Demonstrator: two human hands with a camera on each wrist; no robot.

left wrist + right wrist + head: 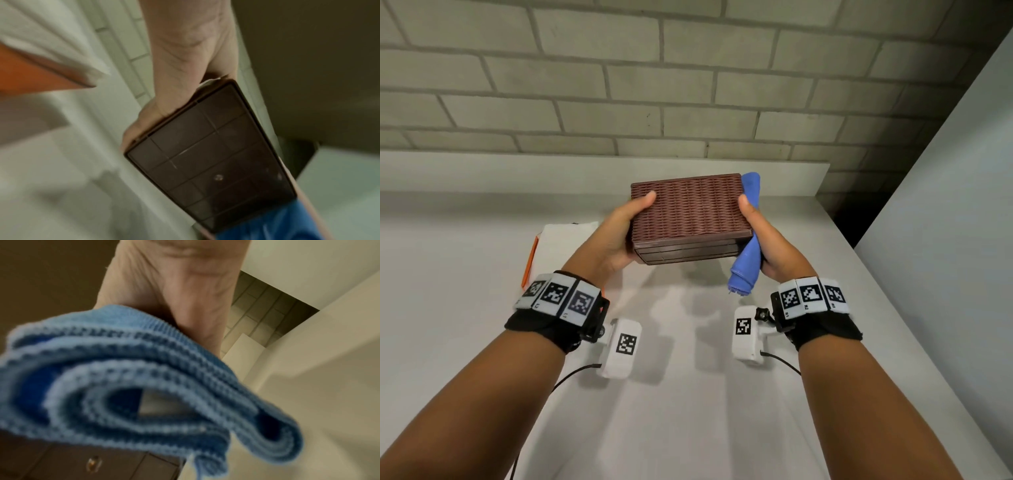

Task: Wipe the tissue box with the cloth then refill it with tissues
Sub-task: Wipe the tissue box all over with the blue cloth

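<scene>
Tissue box held crosswise between both hands, base tilted toward the person.

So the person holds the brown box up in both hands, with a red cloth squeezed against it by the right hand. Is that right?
Nearly. The cloth is blue, not red, as the head view shows. The rest stands: both hands hold the brown box up, and the right hand squeezes the cloth against it.

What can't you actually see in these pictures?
- Opening of the brown woven tissue box: no view shows it.
- Left hand fingers: behind the box in the head view.
- Right hand fingers: hidden by the folded blue cloth.
- White tissue pack with orange edge: partly behind the left wrist; blurred in the left wrist view.
</scene>
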